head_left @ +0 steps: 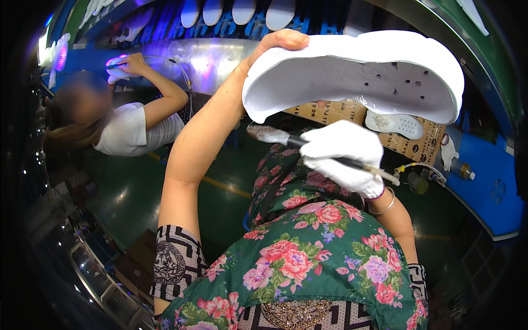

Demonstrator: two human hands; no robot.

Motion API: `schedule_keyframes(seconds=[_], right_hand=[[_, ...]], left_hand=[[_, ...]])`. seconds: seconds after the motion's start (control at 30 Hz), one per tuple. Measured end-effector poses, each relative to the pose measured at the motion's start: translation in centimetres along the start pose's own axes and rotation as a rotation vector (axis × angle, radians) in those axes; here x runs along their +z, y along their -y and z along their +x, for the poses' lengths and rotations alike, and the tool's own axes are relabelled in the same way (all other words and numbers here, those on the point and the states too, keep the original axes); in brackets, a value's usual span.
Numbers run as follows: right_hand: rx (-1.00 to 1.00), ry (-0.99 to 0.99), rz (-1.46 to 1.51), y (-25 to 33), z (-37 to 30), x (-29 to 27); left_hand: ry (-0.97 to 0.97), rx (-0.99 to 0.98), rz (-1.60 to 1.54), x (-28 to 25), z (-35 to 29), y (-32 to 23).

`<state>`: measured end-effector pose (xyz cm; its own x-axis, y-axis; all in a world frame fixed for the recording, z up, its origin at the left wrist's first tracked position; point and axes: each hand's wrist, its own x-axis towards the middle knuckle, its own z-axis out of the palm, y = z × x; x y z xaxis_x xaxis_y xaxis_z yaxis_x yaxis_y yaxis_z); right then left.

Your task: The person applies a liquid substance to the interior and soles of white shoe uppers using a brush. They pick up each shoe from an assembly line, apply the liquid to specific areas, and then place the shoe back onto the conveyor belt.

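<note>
A white clog upper (357, 77) with several small holes is raised high in front of me, its hollow grey-white inner side facing me. My bare left hand (281, 43) is closed on its upper left edge; most of the fingers are hidden behind the shoe. Just below the clog, my right hand (346, 154) wears a white glove and grips a brush (275, 135) with a dark handle. The brush's stained tip points left, under the shoe's left end and apart from it.
Behind the clog a white insole (394, 125) lies on printed cardboard (335, 111). A white glove (449, 152) and a small bottle (465, 171) sit by the blue bench (489, 190) at right. A co-worker (140, 124) works at left. Pale soles (243, 12) line the far rack.
</note>
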<state>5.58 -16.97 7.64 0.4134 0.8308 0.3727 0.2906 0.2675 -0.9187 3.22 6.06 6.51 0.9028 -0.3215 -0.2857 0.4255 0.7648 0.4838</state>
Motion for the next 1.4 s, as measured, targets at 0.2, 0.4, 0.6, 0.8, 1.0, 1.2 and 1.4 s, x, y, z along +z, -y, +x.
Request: schedule_keyframes(seconds=[0.2, 0.4, 0.6, 0.8, 1.0, 1.2, 1.4], right_hand=[[-0.133, 0.002, -0.294, -0.7, 0.6, 1.1], [0.170, -0.207, 0.172, -0.7, 0.3, 1.0], [0.030, -0.011, 0.002, -0.5, 0.9, 1.1], [0.206, -0.106, 0.017, -1.3, 1.3, 1.1], [0.631, -0.388, 0.860, -0.9, 1.0, 0.4], [0.069, -0.191, -0.324, -2.6, 4.2, -3.3], [-0.179, -0.388, -0.649, -3.9, 6.6, -4.7]], left_hand=[[0.091, 0.047, 0.065, -2.4, 0.4, 0.0], [0.374, 0.097, -0.142, -2.7, 0.7, -0.2], [0.336, 0.189, -0.072, -2.6, 0.5, 0.2], [0.515, 0.261, -0.079, -3.2, 1.4, 0.4], [0.311, 0.227, -0.186, -4.5, -0.4, 2.1], [0.135, 0.358, -0.397, -5.1, -0.4, 6.0], [0.206, 0.330, -0.425, -5.2, -0.3, 10.2]])
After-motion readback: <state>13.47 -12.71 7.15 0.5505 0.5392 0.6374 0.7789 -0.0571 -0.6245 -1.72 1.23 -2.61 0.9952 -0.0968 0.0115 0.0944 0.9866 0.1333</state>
